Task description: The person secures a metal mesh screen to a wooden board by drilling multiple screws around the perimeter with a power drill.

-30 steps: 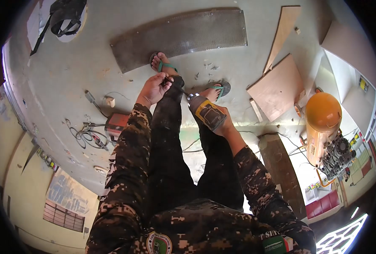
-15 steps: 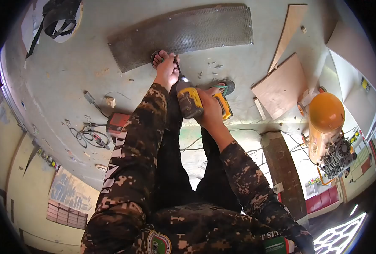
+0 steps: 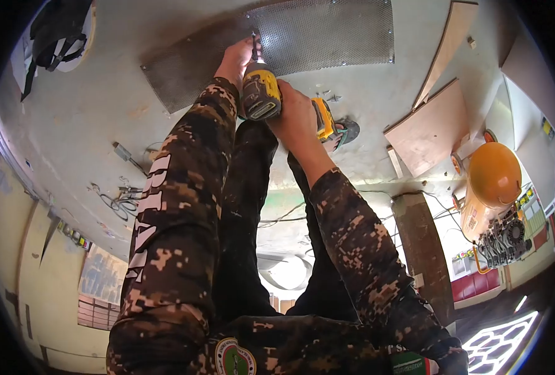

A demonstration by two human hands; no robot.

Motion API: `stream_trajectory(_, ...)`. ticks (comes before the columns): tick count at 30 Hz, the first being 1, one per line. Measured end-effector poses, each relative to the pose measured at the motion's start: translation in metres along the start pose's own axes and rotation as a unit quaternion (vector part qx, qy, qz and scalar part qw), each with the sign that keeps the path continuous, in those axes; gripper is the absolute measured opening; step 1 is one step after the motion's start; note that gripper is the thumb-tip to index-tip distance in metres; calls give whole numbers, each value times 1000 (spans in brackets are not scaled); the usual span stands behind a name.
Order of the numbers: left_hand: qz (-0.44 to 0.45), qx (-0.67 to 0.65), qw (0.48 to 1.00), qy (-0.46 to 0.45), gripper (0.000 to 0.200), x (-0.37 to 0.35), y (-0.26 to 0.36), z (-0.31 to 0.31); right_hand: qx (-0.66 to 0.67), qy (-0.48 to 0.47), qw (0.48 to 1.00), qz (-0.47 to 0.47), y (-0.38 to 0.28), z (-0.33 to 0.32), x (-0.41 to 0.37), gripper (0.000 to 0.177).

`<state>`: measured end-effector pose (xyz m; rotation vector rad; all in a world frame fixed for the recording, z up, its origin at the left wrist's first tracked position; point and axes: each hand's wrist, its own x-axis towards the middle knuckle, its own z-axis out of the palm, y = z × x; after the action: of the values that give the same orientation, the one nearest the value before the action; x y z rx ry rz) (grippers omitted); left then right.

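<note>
My right hand point(image 3: 296, 115) is wrapped round the handle of a yellow and black power driver point(image 3: 262, 94), whose light shines forward. The driver's bit points up at a perforated metal sheet point(image 3: 327, 37) lying on the floor, with small screws along its edges. My left hand point(image 3: 238, 61) is closed beside the bit, over the sheet; its fingertips are partly hidden, and what they pinch is too small to make out. A sandalled foot point(image 3: 343, 133) shows beyond the driver's yellow battery.
Wooden boards point(image 3: 428, 128) lie at the right, near an orange compressor tank point(image 3: 494, 173). Cables point(image 3: 118, 203) and a plug point(image 3: 122, 150) are on the floor at the left. A black strapped item point(image 3: 59, 37) is at the upper left. Loose screws lie below the sheet.
Both hands and the driver have moved forward and slightly left, from the sheet's near edge to over the sheet. The view has shifted too.
</note>
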<state>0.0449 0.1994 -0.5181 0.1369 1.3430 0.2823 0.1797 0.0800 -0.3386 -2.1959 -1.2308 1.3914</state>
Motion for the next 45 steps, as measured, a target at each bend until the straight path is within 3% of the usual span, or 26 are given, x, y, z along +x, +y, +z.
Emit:
stream_trajectory(2,-5,2,1000,3,27,-1,-1,1,17,0,1000,4,3,4,3,47)
stream_trajectory(4,-24,86,996,25,26,-1,-4,3,10,-19,999,26,5,7,4,47)
stream_trajectory(12,-52,61,997,23,30,-12,-45,-8,-20,-22,999,28,22,15,-19,42)
stream_trajectory(14,-25,106,992,71,34,-16,-59,-10,-13,-42,998,42,22,15,-27,42)
stream_trajectory(15,-40,53,997,35,38,-14,-69,-16,-13,-43,998,42,22,15,-30,42)
stream_trajectory(19,-90,44,995,-10,31,-22,-84,-23,-25,-86,992,94,25,15,-45,42)
stream_trajectory(24,-103,30,994,-17,30,-29,-110,-25,-24,-63,994,82,37,22,-62,44)
stream_trajectory(25,-108,28,994,16,32,-34,-113,-19,-24,-71,993,92,37,21,-64,44)
stream_trajectory(27,-111,25,992,49,35,-41,-110,-12,-26,-78,991,102,36,21,-66,45)
stream_trajectory(29,-69,94,993,6,29,-36,-119,-20,-15,-83,991,105,38,23,-68,46)
stream_trajectory(32,-73,59,995,18,20,-43,-116,-14,-20,-68,993,90,39,27,-70,46)
stream_trajectory(35,-87,71,992,60,22,-46,-116,-9,-27,-65,992,104,39,28,-72,46)
stream_trajectory(39,-84,69,994,20,28,-41,-117,-13,-29,-57,993,94,43,34,-72,46)
stream_trajectory(41,-78,90,992,37,27,-40,-116,-13,-32,-73,991,109,43,36,-69,55)
stream_trajectory(45,-81,77,992,58,24,-26,-123,-22,-25,-60,993,102,38,34,-65,45)
